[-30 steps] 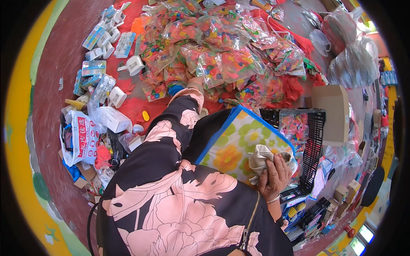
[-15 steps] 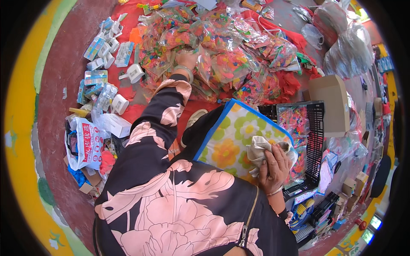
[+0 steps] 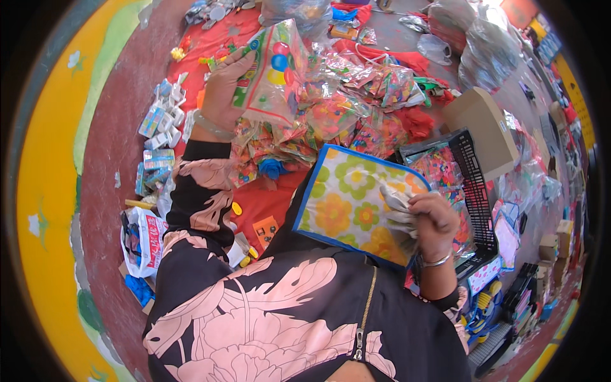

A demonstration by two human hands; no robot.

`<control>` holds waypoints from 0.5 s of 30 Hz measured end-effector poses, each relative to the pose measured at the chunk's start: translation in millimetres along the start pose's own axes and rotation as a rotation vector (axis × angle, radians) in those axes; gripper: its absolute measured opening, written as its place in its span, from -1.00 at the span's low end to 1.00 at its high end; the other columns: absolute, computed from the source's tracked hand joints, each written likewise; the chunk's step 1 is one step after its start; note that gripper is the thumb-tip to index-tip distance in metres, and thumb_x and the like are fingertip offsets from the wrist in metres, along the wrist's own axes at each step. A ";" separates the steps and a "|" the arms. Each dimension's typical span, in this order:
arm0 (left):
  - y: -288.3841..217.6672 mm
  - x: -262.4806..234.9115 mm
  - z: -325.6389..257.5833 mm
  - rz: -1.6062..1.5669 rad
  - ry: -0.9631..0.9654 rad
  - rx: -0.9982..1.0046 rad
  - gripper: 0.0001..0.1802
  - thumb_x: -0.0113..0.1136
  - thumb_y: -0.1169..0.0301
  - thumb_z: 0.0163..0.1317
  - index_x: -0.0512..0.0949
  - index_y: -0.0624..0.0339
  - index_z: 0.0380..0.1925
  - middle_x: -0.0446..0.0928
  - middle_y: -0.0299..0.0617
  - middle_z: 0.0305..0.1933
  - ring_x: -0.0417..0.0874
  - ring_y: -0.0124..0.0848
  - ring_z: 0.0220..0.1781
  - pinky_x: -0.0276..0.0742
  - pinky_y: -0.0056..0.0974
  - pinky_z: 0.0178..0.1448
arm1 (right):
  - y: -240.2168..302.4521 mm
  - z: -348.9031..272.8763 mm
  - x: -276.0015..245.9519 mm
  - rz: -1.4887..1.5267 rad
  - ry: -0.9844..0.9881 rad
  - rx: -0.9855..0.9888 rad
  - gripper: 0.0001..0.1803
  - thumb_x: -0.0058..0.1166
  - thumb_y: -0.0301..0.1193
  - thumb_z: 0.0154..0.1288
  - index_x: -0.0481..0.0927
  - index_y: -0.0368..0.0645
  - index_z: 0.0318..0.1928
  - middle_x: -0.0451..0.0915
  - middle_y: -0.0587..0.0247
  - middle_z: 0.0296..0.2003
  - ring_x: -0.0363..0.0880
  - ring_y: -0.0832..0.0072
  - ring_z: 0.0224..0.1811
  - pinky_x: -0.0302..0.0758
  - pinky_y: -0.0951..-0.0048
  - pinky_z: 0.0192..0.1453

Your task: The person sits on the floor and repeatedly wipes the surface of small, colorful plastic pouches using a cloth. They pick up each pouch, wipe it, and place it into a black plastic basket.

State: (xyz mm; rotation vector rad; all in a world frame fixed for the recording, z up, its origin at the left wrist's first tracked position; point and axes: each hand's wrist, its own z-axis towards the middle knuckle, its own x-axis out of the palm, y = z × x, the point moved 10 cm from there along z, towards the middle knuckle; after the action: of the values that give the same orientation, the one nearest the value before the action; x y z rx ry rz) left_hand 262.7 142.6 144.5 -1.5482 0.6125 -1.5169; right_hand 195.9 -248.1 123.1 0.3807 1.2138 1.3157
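My left hand (image 3: 224, 88) is raised at the upper left, fingers closed on the edge of a clear plastic bag (image 3: 270, 76) printed with coloured balls. The bag hangs in front of a heap of small clear bags (image 3: 340, 114) full of bright plastic pieces. At the right, my right hand (image 3: 435, 223) is bent round a crumpled whitish cloth (image 3: 396, 207), slightly blurred. The cloth lies over a flowered mat (image 3: 337, 204) with blue edging, which rests on my lap.
A black plastic crate (image 3: 474, 197) with bagged pieces stands right of the mat, by an open cardboard box (image 3: 480, 130). White packaged items (image 3: 162, 121) lie at the left, above a white carrier bag (image 3: 145, 239). A red cloth (image 3: 270, 207) covers the floor.
My left hand has come out of the heap, up and to the left, with the plastic bag. My right hand has shifted right and up slightly, still with the cloth.
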 end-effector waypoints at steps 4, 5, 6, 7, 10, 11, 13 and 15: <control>-27.8 73.2 -33.0 -0.169 0.222 0.037 -0.75 -0.04 0.42 0.36 0.50 0.24 -0.04 0.59 -0.19 -0.09 0.63 -0.41 -0.11 0.54 -0.33 -0.01 | -11.5 13.9 5.5 0.599 0.130 0.542 -0.69 0.02 -0.46 0.16 0.58 -0.30 -0.08 0.64 0.08 -0.18 0.56 0.52 -0.45 0.50 0.55 -0.35; -26.7 90.5 -36.9 -0.158 0.247 -0.006 -0.72 -0.09 0.41 0.38 0.45 0.24 0.03 0.55 -0.17 0.00 0.59 -0.38 0.00 0.50 -0.29 0.09 | -10.3 13.0 20.5 0.806 0.207 0.579 -0.55 0.03 -0.34 0.22 0.45 -0.32 0.08 0.58 0.06 -0.06 0.56 0.54 -0.46 0.51 0.59 -0.36; -26.3 108.5 -42.9 -0.171 0.284 -0.029 -0.71 -0.09 0.41 0.38 0.45 0.24 0.03 0.55 -0.16 0.01 0.59 -0.37 0.00 0.50 -0.29 0.09 | -10.4 10.3 36.9 1.013 0.286 0.610 -0.39 0.04 -0.22 0.28 0.32 -0.35 0.23 0.52 0.04 0.06 0.55 0.57 -0.46 0.51 0.64 -0.38; -24.0 127.6 -47.0 -0.209 0.326 -0.050 -0.71 -0.09 0.41 0.38 0.44 0.24 0.04 0.54 -0.16 0.01 0.58 -0.37 0.01 0.50 -0.28 0.10 | -5.6 7.6 53.8 1.211 0.365 0.567 -0.30 0.06 -0.15 0.28 0.22 -0.32 0.29 0.42 -0.01 0.15 0.57 0.56 -0.45 0.51 0.64 -0.38; -5.1 168.2 -64.8 -0.339 0.405 -0.105 -0.70 -0.09 0.41 0.38 0.43 0.25 0.05 0.53 -0.15 0.03 0.57 -0.36 0.03 0.49 -0.27 0.11 | 24.3 17.9 94.6 1.450 0.438 0.418 -0.18 0.10 -0.08 0.24 0.09 -0.22 0.37 0.27 -0.10 0.26 0.59 0.48 -0.43 0.52 0.62 -0.41; -5.8 173.6 -76.5 -0.374 0.392 -0.109 -0.70 -0.09 0.41 0.38 0.43 0.25 0.06 0.53 -0.15 0.03 0.57 -0.35 0.03 0.49 -0.27 0.12 | 41.2 25.8 111.9 1.504 0.456 0.381 -0.18 0.11 -0.08 0.23 0.09 -0.20 0.37 0.27 -0.12 0.24 0.59 0.45 -0.44 0.52 0.61 -0.41; 23.5 190.7 -80.2 -0.475 0.419 -0.160 -0.69 -0.09 0.41 0.38 0.42 0.26 0.07 0.52 -0.14 0.04 0.56 -0.35 0.04 0.48 -0.26 0.13 | 39.3 35.2 122.7 1.659 0.373 0.324 -0.23 0.13 -0.12 0.21 0.16 -0.17 0.33 0.44 -0.16 0.10 0.57 0.38 -0.47 0.52 0.58 -0.41; 43.6 198.7 -87.8 -0.549 0.413 -0.176 -0.68 -0.09 0.41 0.37 0.41 0.26 0.08 0.52 -0.13 0.05 0.56 -0.34 0.05 0.48 -0.25 0.14 | 29.9 44.9 109.8 1.536 0.366 0.263 -0.32 0.16 -0.16 0.19 0.24 -0.17 0.24 0.53 -0.11 -0.18 0.55 0.35 -0.50 0.52 0.54 -0.41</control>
State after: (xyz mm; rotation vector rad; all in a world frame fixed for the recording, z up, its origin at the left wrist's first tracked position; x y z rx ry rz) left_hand 215.3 -64.8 206.5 -1.6262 0.5871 -2.2870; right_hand 195.4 -126.0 114.9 1.5006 1.3839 2.5783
